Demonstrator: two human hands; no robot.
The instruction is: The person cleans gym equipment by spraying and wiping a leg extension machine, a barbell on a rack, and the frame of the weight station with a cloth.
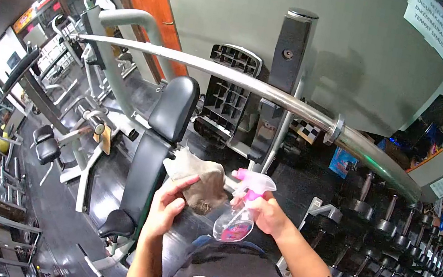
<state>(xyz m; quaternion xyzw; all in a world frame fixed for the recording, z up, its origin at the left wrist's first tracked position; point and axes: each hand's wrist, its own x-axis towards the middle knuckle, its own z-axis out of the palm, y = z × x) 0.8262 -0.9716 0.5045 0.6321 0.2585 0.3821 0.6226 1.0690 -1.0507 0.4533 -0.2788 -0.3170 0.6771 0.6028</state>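
My left hand [167, 206] holds a crumpled, greyish cleaning cloth [200, 181], its lower part stained darker. In my right hand [269, 213] is a clear spray bottle [234, 223] with a pink and white trigger head and a pink label. The fingers wrap round the bottle's neck, and its nozzle points left toward the cloth. Cloth and bottle are close together in front of my chest. Just beyond my left hand stands a black padded weight bench [149, 165] with its backrest raised.
A long steel barbell [215, 69] crosses in front at rack height, beside a dark upright post [288, 62]. Racks of dumbbells [381, 226] stand on the right. More gym machines [83, 116] fill the left. A paper sign [433, 24] hangs on the wall.
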